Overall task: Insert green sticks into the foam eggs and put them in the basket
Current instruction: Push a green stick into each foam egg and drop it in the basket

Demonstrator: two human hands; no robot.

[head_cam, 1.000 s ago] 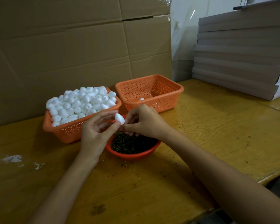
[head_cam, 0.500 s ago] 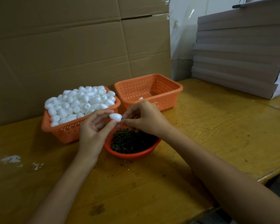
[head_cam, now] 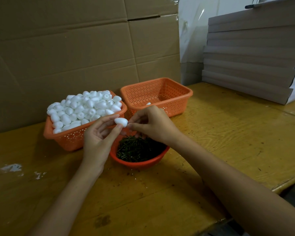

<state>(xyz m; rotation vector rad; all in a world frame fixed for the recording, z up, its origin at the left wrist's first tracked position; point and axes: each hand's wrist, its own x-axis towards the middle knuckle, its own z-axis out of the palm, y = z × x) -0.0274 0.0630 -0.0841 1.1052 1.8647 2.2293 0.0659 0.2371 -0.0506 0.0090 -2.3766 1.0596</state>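
If the green stick (head_cam: 129,123) meets the foam egg (head_cam: 121,121) off-centre, you could push it out through the side or bend it, since the foam looks soft and the stick thin. Your left hand (head_cam: 99,138) pinches the egg between thumb and fingertips, above the bowl of sticks (head_cam: 140,164). Your right hand (head_cam: 152,125), fingers curled close, pinches the stick at the egg's end, just in front of the basket (head_cam: 177,106).
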